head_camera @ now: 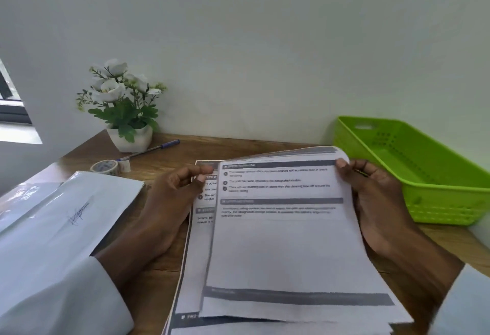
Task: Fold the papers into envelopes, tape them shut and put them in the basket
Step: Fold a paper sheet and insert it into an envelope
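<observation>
White printed paper sheets, banded with grey headings, lie in a loose stack on the brown wooden table, directly before the person. Right hand: fingers curled over the far right corner of the top sheets, lifting that edge clear of the stack. Left hand: at the stack's left edge, thumb and fingertips curled and touching the upper left corner; whether it pinches a sheet cannot be told. Lime-green perforated plastic basket: on the table just right of the right hand, apart from the papers. Left of the left hand lies a white folded envelope bearing a pen mark. Beyond it: a roll of clear tape, a blue pen and a white potted flower.
</observation>
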Action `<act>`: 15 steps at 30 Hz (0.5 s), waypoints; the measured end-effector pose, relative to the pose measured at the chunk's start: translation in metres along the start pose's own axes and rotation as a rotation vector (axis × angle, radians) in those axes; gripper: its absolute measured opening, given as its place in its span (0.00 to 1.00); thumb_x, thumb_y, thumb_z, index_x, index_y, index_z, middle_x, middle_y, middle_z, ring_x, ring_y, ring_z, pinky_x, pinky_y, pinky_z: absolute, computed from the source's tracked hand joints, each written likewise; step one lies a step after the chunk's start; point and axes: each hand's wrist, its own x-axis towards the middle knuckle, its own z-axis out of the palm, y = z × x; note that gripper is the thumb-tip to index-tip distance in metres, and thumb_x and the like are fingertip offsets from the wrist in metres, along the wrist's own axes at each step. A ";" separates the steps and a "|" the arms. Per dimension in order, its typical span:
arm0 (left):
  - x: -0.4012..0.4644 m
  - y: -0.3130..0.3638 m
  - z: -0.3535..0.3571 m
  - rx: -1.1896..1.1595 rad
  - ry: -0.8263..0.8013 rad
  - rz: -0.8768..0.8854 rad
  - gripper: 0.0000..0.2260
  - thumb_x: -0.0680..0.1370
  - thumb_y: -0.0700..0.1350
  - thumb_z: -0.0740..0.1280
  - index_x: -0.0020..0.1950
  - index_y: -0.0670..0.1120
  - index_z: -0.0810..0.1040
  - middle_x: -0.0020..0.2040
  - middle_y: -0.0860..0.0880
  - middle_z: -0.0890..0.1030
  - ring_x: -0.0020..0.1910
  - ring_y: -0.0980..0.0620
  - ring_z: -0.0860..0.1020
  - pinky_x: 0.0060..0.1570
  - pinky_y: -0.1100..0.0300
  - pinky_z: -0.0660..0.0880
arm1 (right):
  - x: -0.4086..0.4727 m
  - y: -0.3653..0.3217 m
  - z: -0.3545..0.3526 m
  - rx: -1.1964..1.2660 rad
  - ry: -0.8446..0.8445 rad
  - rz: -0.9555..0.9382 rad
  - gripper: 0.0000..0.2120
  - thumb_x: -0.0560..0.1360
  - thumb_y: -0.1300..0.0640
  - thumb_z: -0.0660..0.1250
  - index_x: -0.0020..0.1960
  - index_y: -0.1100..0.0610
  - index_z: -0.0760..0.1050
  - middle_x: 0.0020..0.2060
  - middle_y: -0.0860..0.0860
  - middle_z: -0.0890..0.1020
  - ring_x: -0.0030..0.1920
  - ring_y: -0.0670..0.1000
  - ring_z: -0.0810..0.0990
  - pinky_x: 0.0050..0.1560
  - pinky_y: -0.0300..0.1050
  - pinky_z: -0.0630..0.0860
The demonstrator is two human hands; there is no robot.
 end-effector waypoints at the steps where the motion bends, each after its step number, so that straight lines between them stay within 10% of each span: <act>1: 0.000 -0.001 0.001 0.035 -0.005 -0.002 0.09 0.81 0.40 0.64 0.55 0.49 0.82 0.48 0.47 0.87 0.46 0.47 0.86 0.43 0.53 0.83 | 0.000 -0.002 0.000 0.028 -0.007 0.002 0.04 0.74 0.56 0.72 0.44 0.53 0.77 0.39 0.54 0.87 0.36 0.52 0.84 0.34 0.47 0.82; 8: 0.003 -0.004 0.003 0.413 -0.002 0.247 0.11 0.82 0.42 0.62 0.56 0.54 0.81 0.68 0.50 0.76 0.65 0.50 0.76 0.56 0.60 0.76 | -0.002 -0.007 0.006 0.142 -0.072 -0.072 0.08 0.77 0.54 0.69 0.56 0.54 0.76 0.47 0.54 0.87 0.42 0.51 0.86 0.39 0.49 0.83; 12: -0.006 0.004 0.005 0.071 -0.039 0.298 0.18 0.80 0.62 0.56 0.55 0.57 0.83 0.55 0.53 0.85 0.54 0.51 0.84 0.49 0.51 0.82 | -0.001 -0.011 0.008 0.182 -0.063 -0.066 0.12 0.76 0.53 0.70 0.57 0.54 0.77 0.48 0.55 0.87 0.43 0.52 0.87 0.39 0.49 0.83; 15: -0.012 0.014 0.009 -0.134 -0.240 0.259 0.13 0.79 0.60 0.63 0.53 0.58 0.84 0.53 0.51 0.86 0.50 0.49 0.85 0.41 0.59 0.82 | -0.001 -0.010 0.011 0.185 -0.064 -0.047 0.09 0.75 0.53 0.69 0.54 0.54 0.78 0.46 0.55 0.88 0.41 0.51 0.87 0.36 0.46 0.82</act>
